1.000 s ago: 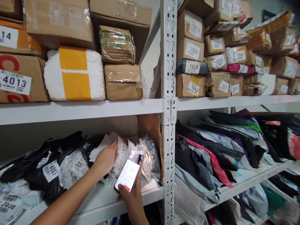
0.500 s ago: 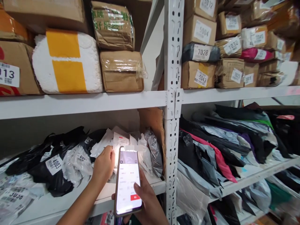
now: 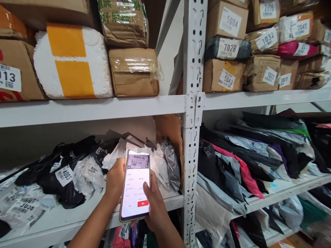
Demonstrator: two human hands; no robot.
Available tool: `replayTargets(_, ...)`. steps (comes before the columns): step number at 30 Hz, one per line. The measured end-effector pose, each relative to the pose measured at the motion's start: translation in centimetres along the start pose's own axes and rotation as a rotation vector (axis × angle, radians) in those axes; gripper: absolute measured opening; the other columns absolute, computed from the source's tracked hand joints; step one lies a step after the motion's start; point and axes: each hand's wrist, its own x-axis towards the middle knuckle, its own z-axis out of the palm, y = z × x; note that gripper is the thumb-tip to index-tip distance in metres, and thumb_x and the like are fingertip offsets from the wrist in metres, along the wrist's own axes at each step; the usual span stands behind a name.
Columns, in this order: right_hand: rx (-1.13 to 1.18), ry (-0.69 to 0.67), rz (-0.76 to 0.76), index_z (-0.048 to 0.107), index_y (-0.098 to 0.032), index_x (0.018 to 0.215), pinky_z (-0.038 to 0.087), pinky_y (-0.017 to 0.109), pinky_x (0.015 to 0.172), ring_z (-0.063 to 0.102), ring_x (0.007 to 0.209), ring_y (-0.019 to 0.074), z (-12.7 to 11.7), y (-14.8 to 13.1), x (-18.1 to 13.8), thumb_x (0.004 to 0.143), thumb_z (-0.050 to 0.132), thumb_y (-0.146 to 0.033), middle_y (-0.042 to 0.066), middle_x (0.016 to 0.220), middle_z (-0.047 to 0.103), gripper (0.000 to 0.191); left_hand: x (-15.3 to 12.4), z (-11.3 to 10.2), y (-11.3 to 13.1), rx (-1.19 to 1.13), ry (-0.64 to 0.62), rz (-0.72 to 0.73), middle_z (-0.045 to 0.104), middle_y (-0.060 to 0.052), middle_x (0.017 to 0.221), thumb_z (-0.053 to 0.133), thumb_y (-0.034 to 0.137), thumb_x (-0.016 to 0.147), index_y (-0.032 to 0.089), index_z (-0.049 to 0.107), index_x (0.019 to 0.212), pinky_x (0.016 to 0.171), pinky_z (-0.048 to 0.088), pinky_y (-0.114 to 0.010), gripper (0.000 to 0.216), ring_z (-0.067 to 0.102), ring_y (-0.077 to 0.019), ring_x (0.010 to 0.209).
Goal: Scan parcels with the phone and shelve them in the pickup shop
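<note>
Head view, and it's a big white shelf rack (image 3: 192, 103), brown boxes (image 3: 222, 75) up top, a heap of plastic mailer bags (image 3: 77, 172) on the shelf below. Left hand (image 3: 115, 179) is curled on a white mailer (image 3: 134, 155) at the middle of that heap, fingers hidden behind the phone. Right hand (image 3: 155, 210) grips the phone (image 3: 136, 187), thumb over its screen, a barcode showing on top. Looks like the scan is in; confirming it and pulling the parcel remain.
</note>
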Motion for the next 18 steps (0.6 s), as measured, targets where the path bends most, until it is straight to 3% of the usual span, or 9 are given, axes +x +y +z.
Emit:
replayTargets(9,-0.044,0.019,-0.016,0.034,-0.029,0.122,0.052,0.031,0.055,0.062,0.095,0.0272,0.38,-0.23,0.08,0.074,0.067,-0.056,0.008,0.112,0.058,0.065,-0.06,0.12,-0.30,0.029,0.015,0.060,0.052,0.000,0.069,0.045,0.036,0.077,0.024,0.036,0.070,0.057,0.037,-0.030,0.017,0.053,-0.0185,0.063)
replayTargets(18,0.001,-0.062,-0.045,0.034,-0.028,0.121,0.053,0.032,0.056,0.063,0.089,0.0247,-0.13,0.09,0.38,0.080,0.064,-0.051,0.007,0.110,0.056,0.056,-0.05,0.16,-0.34,0.058,0.007,0.068,0.050,0.001,0.066,0.044,0.035,0.081,0.024,0.034,0.069,0.056,0.036,-0.029,0.019,0.051,-0.0165,0.059)
